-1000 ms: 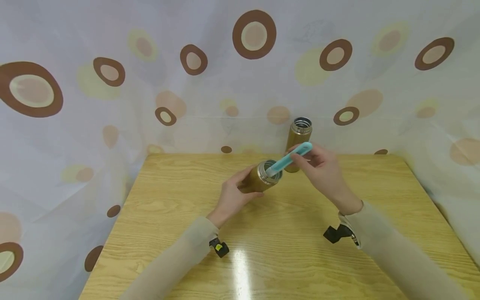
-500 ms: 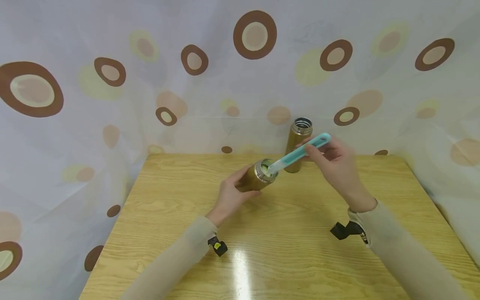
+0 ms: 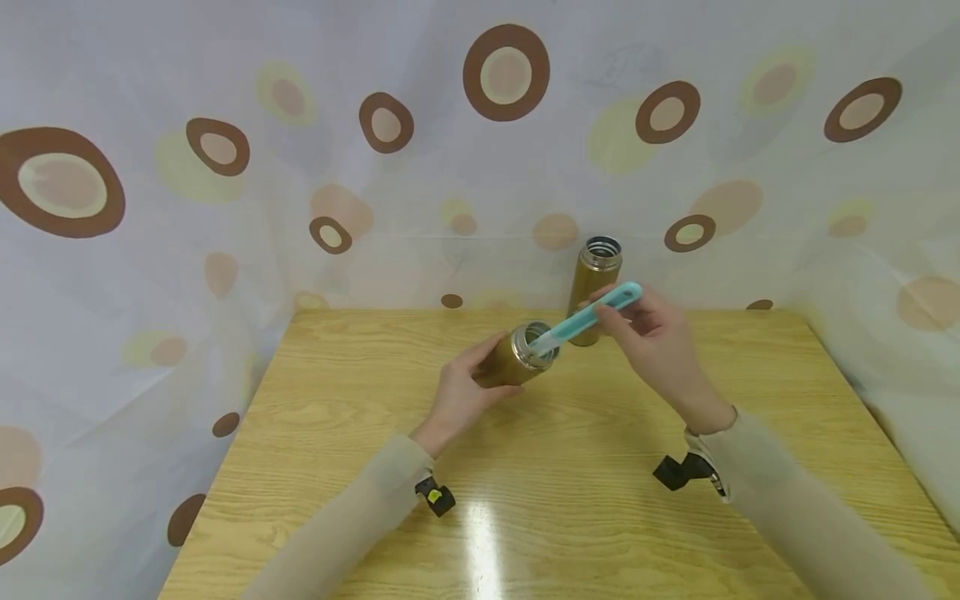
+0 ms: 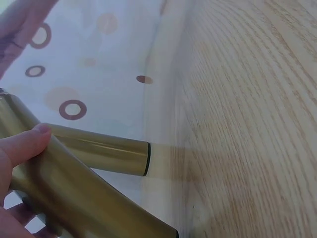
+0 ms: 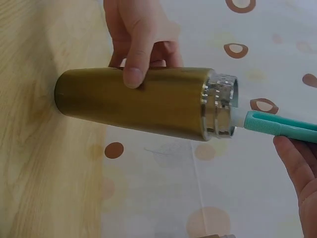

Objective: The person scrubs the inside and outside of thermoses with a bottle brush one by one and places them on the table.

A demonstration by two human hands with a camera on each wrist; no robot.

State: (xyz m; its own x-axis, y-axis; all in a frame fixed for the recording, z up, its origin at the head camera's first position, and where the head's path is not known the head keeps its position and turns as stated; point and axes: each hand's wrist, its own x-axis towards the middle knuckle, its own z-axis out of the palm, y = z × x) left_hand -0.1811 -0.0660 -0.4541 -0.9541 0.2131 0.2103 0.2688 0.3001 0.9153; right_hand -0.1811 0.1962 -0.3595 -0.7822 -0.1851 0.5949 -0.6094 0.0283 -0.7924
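My left hand (image 3: 459,396) grips a gold vacuum flask (image 3: 497,364) around its body. The flask leans, its lidless steel mouth facing up and to the right, and its base is close to the table in the right wrist view. Between thumb and fingers, my right hand (image 3: 663,354) pinches the teal handle of a bottle brush (image 5: 282,126). Its pale shaft runs into the flask's mouth, so the brush head is hidden inside. Behind the right hand stands a second gold flask (image 3: 597,275), upright and also lidless.
The wooden table (image 3: 360,400) ends at a pale curtain (image 3: 420,200) with brown and yellow circles, which hangs behind and along both sides. The second flask stands near the table's back edge. A bright reflection lies on the front of the tabletop.
My right hand drew the brush up and out to the right, showing a yellow-green part at the mouth, then pushed it back in. The left hand and its flask shifted only slightly.
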